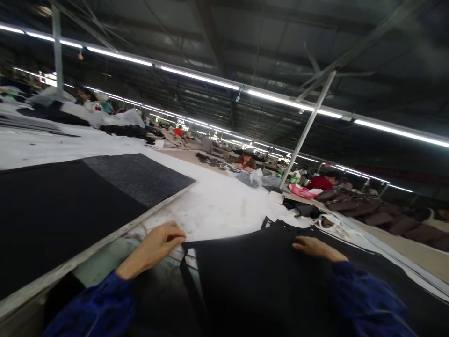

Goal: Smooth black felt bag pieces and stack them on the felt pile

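A large piece of black fabric (pixel 252 276) spans the space between my hands and drapes toward me. My left hand (pixel 159 243) has thumb and fingers pinched together at its upper left corner, where a narrow black strip (pixel 191 281) hangs down. My right hand (pixel 315 247) is on the fabric's right part, fingers bent and drawn together on the cloth; the exact grip of the fingertips is partly hidden. Both forearms are in blue sleeves. Left of my left hand lies a stack of black fabric (pixel 63 206) with a dark grey piece (pixel 136 175) showing at its far end.
The white tabletop (pixel 217 201) stretches ahead, with a worn edge (pixel 105 243) at left. White cord or straps (pixel 333 224) lie beyond my right hand. A pink basin (pixel 303 191) stands by a slanted metal post (pixel 308 126). A person (pixel 246 161) sits farther back. Brown pieces (pixel 382 213) lie at right.
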The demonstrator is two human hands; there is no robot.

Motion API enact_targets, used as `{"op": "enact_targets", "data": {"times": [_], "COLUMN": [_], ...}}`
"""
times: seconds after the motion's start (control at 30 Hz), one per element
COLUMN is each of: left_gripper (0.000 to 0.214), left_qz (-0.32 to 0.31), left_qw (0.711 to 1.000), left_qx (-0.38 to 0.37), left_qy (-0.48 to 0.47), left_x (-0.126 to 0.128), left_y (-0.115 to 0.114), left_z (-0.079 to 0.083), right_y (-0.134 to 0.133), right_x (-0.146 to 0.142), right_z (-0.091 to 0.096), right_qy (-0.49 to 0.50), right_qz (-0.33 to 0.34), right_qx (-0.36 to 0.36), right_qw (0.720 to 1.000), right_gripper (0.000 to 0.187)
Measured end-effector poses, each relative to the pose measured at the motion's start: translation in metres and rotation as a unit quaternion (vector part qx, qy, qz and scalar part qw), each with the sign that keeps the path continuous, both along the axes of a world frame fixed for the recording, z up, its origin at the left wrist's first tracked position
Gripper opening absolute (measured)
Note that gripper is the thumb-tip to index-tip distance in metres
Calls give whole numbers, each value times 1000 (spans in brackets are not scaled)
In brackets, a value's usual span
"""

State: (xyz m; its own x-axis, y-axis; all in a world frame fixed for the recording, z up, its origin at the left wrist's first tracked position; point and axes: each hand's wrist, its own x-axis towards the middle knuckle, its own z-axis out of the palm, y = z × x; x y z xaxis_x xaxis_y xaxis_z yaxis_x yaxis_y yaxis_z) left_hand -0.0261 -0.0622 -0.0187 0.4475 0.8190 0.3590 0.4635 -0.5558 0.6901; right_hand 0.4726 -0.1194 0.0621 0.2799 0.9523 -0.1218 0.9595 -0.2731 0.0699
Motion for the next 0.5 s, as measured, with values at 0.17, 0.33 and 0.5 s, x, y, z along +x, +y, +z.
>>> {"op": "enact_targets", "data": {"times": [0.17,0.33,0.5], "left_gripper": [27,29,31], "left_qz": [4,5,-4], "left_qw": [1000,999,1000], "left_qx": [-10,-5,-2], "left_qy": [17,33,30], "left_x": [2,3,3], "left_y": [2,4,6], "left_z": [0,-1,-5], "right_y": [1,-6,-8], "right_x": [-5,-6,-3], "right_z": [-18,-15,-18], "right_qy": [62,101,116], "right_qz": [-26,-19,6], "right_qx": [20,50,83], "right_qw": [998,993,990], "right_gripper": [53,41,20]}}
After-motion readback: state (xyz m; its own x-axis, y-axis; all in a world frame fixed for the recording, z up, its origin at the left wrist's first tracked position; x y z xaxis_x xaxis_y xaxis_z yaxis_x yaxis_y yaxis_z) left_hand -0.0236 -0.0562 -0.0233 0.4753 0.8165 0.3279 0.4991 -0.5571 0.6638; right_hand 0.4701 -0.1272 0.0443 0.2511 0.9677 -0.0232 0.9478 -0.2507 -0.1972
